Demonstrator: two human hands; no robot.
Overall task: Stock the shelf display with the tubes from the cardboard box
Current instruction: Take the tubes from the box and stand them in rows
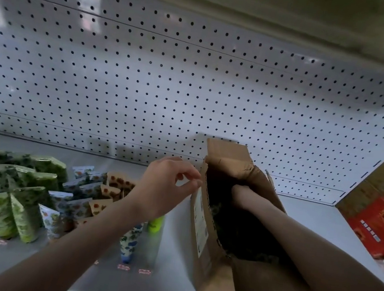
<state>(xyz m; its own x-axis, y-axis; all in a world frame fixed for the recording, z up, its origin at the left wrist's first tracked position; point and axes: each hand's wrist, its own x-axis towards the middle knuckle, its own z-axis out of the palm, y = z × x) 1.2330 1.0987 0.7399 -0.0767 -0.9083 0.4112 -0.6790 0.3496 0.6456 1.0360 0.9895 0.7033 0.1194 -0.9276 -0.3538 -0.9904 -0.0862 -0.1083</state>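
An open cardboard box stands on the white shelf, right of centre, its inside dark. My right hand is down inside the box; its fingers are hidden, and what they hold is unclear. Beside the box's left rim hovers my left hand, fingers loosely curled and holding nothing. Rows of patterned tubes stand cap-down on the shelf's left part: green ones, blue-flowered ones, orange-flowered ones. A blue-flowered tube and a yellow-green capped tube stand under my left forearm.
A white pegboard backs the shelf. Red and brown cartons are stacked at the right end. Price labels run along the front edge. Bare shelf lies between the tubes and the box.
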